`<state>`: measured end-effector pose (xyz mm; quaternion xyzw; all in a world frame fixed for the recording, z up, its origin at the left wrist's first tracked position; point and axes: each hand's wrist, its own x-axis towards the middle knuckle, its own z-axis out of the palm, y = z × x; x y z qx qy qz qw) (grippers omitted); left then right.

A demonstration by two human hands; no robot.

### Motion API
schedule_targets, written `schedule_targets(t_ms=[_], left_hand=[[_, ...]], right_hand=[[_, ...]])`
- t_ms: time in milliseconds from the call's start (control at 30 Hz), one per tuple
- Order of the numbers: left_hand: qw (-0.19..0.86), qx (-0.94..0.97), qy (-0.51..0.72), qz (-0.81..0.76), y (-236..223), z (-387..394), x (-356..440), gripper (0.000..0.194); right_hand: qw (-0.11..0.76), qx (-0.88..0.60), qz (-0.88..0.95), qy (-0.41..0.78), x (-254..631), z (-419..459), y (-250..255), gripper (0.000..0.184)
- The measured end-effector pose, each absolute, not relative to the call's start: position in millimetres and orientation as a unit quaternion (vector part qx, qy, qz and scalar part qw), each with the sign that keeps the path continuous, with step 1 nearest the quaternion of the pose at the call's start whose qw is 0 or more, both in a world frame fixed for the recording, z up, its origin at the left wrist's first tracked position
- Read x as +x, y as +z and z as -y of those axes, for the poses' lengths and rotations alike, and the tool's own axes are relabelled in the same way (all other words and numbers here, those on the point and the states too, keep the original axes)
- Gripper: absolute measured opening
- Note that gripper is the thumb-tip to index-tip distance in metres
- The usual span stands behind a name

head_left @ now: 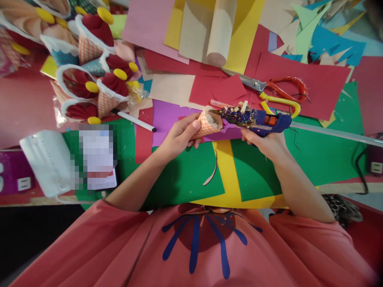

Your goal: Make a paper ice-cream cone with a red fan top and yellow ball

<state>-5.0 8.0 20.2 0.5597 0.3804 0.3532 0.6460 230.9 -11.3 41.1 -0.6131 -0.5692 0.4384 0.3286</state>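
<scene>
Currently pinching small orange-checked cone [206, 127] w/ L hand [183, 133], thumb on near side & fingers curled round underneath. Gripping blue glue gun [265, 121] w/ R hand [267, 144], wrapped round a mostly hidden handle. Holding cone's open mouth right by gun's nozzle, above purple paper [163, 119]; can't tell if touching. Can see clear glue stick [332, 133] behind gun, running toward R edge. Just beyond gun: scissors [254, 83] w/ red & yellow handles, on red paper [323, 79]. Farther up, approx. ctr: cream roll [220, 40]; top R, colored scraps [338, 44]. Up L: pile of white-trimmed cones [112, 97] w/ yellow discs, plus marker [136, 120] just beside. Lower L: phone [103, 179], pixelated, near white device [46, 163]. Nearer body: thin curled strip [213, 173] on green paper [185, 175].
</scene>
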Motion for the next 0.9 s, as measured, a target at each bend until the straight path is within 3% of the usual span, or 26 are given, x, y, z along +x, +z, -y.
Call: schedule_targets(t_ms=[467, 900], left_hand=[[0.643, 0.531, 0.41, -0.369, 15.3, -7.5, -3.5, 0.045], [0.632, 0.529, 0.366, -0.432, 16.6, -6.8, -4.4, 0.056]], right_hand=[[0.329, -0.618, 0.562, 0.441, 230.5, 12.1, 41.3, 0.025], [0.33, -0.612, 0.562, 0.448, 230.6, 12.3, 41.4, 0.026]])
